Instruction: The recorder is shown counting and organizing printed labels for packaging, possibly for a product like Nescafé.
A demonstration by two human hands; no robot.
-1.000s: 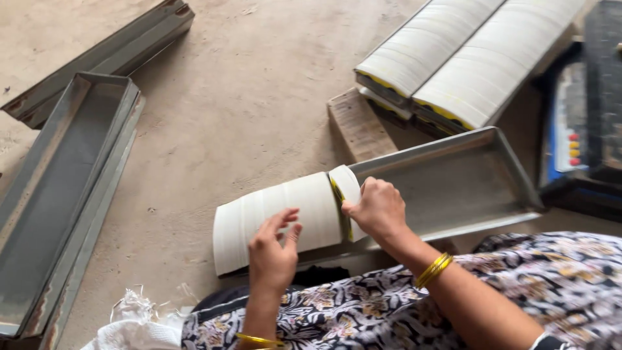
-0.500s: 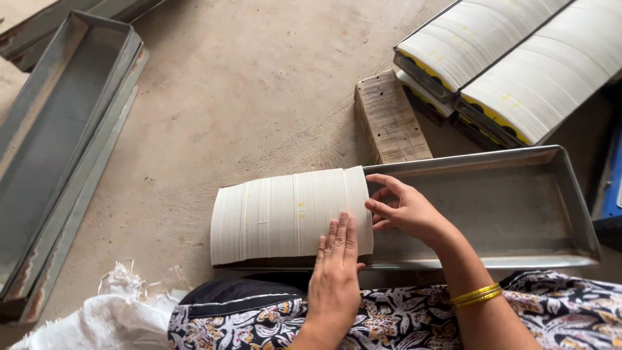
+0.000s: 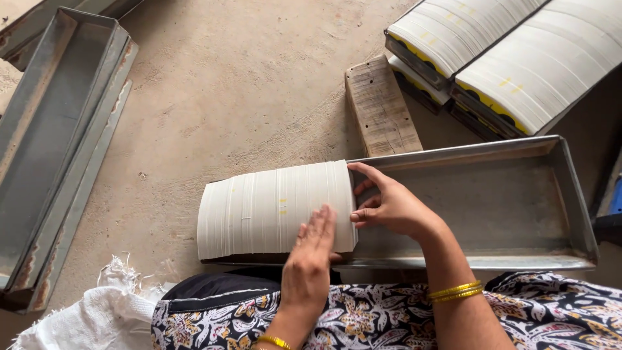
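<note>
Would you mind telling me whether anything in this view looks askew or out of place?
Little stands out. The white stack overhangs the left end of the metal tray, pressed by the left hand and right hand. The empty trays at left look rusty. A frayed white sack lies near the person.

Two hands [image 3: 311,259], one wooden block [image 3: 382,107], two filled trays [image 3: 453,39].

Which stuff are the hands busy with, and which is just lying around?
Busy with: left hand, right hand, white stack, metal tray.
Lying around: wooden block, empty trays, filled trays, white sack.
</note>
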